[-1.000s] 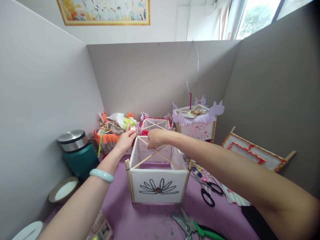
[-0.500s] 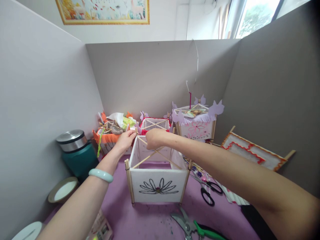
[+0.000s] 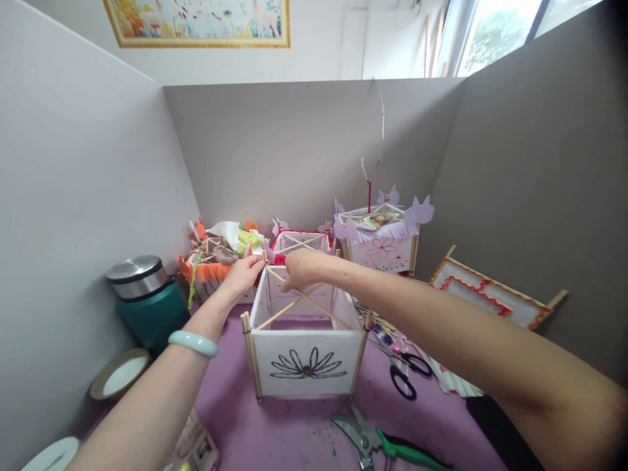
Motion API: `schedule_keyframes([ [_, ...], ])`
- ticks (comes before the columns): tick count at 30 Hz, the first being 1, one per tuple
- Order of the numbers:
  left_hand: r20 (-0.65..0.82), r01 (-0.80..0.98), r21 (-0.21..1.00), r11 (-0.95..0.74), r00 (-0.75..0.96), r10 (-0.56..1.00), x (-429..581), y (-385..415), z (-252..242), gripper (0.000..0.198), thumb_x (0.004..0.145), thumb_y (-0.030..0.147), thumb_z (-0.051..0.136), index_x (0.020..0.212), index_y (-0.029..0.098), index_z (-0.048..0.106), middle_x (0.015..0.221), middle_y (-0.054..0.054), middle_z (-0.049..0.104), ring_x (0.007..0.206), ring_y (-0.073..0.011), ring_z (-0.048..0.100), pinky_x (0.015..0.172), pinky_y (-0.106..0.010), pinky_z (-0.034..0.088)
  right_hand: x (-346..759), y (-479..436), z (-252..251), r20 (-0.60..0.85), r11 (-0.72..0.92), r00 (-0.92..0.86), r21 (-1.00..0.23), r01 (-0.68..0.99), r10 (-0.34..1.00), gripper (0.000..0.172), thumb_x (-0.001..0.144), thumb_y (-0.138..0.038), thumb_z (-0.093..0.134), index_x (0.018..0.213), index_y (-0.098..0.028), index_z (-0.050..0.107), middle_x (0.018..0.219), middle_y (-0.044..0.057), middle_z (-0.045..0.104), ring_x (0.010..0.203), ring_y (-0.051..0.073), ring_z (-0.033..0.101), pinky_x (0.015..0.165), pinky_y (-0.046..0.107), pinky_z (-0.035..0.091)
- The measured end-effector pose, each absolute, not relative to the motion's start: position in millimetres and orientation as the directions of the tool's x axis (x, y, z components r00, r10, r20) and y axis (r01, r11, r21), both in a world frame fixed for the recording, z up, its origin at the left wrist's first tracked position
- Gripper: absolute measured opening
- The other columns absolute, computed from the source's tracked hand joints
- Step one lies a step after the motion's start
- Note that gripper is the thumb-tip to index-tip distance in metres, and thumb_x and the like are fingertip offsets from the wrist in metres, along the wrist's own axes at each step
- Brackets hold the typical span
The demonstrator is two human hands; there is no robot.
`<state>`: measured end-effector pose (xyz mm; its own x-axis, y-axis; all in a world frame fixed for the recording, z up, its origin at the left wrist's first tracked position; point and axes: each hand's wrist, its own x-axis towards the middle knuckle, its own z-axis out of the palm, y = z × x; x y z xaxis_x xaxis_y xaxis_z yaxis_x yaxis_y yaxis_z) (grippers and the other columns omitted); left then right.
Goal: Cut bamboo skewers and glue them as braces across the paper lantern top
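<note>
A white-sided box frame (image 3: 307,383) with wooden corner posts and a black flower drawn on its front stands on the purple table. Thin sticks (image 3: 279,313) cross over its open top. My left hand (image 3: 244,275), below a pale green bangle, pinches at the back-left corner post. Reaching in from the right, my right hand (image 3: 301,267) is closed at the back of the box, by the upper end of a crossing stick. Whatever its fingertips grip is hidden.
Decorated frames stand behind: orange (image 3: 210,271), red-trimmed (image 3: 301,242) and purple-fringed (image 3: 387,252). A teal flask (image 3: 152,311) and tape roll (image 3: 119,376) are left; scissors (image 3: 403,374), green-handled shears (image 3: 375,439) and a red-trimmed panel (image 3: 485,294) are right. Grey partitions surround the table.
The whole view has shifted slightly. My right hand has tilted a little, its fingers now pointing lower toward the crossing stick. My left hand stays at the corner post.
</note>
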<state>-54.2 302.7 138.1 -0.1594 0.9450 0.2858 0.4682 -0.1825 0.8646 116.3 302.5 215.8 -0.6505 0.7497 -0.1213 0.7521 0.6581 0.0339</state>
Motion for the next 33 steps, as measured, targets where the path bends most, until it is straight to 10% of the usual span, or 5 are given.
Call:
schedule_keyframes([
  [11, 0.171, 0.395, 0.909, -0.130, -0.070, 0.983, -57.6, 293.9, 142.8, 0.038, 0.058, 0.046, 0.072, 0.080, 0.015, 0.068, 0.072, -0.004, 0.068, 0.063, -0.0185, 0.060, 0.055, -0.027, 0.043, 175.4, 283.8, 234.3, -0.315, 0.695, -0.714, -0.190, 0.693, 0.625, 0.035, 0.078, -0.045, 0.057, 0.067, -0.014, 0.069, 0.069, 0.004, 0.065, 0.056, 0.013, 0.052, 0.054, 0.028, 0.039],
  [28, 0.131, 0.371, 0.925, -0.086, -0.098, 0.987, -55.9, 291.5, 144.6, 0.038, 0.055, 0.044, 0.074, 0.079, 0.015, 0.069, 0.063, -0.001, 0.065, 0.053, -0.0142, 0.053, 0.050, -0.025, 0.038, 176.7, 275.8, 210.8, -0.257, 0.736, -0.730, -0.092, 0.671, 0.633, 0.021, 0.073, -0.036, 0.064, 0.069, -0.016, 0.067, 0.065, 0.002, 0.061, 0.058, 0.014, 0.051, 0.052, 0.026, 0.034],
  [33, 0.136, 0.335, 0.938, -0.093, -0.107, 0.985, -55.0, 286.9, 142.5, 0.040, 0.060, 0.051, 0.070, 0.077, 0.015, 0.070, 0.063, -0.002, 0.066, 0.053, -0.0145, 0.054, 0.049, -0.025, 0.038, 208.5, 268.4, 215.9, -0.008, 0.566, -0.634, -0.442, 0.696, 0.773, 0.038, 0.085, -0.049, 0.049, 0.078, -0.016, 0.066, 0.072, 0.003, 0.064, 0.056, 0.011, 0.051, 0.052, 0.024, 0.038],
])
